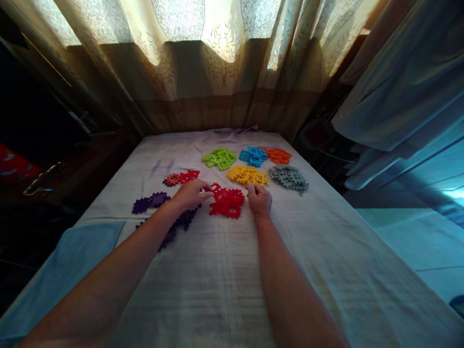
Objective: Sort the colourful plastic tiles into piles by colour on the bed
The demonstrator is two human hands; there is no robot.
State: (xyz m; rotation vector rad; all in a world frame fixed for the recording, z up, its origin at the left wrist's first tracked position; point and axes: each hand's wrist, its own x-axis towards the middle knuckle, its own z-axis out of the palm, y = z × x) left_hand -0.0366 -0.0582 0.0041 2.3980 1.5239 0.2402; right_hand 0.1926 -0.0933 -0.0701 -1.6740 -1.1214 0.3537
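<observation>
The step in hand appears to be sorting through or picking from the red pile (pixel 227 203), notched flat pieces lying near the middle of the surface (pixel 224 285), well in from its left and right edges; the left hand (pixel 191 194) reaches in at the pile's left side, thumb and fingers drawn nearly together beside a red piece (pixel 215 187) at its upper left, though I cannot tell whether they grip it; the right hand (pixel 260 200) rests just beyond the pile's right side, fingers curled in, and whether it has hold of anything is hidden.

Toward the far edge lie a lime-green pile (pixel 219 158) and a blue pile (pixel 253 156), with an orange pile (pixel 278 155) nearest the far right corner; a yellow pile (pixel 246 176) sits just behind the red, a grey pile (pixel 289 179) near the right edge; dark purple pieces (pixel 140 205) lie toward the left edge.

The next move would seem to call for a light fingertip pinch, freeing one red piece without dragging its neighbours.
</observation>
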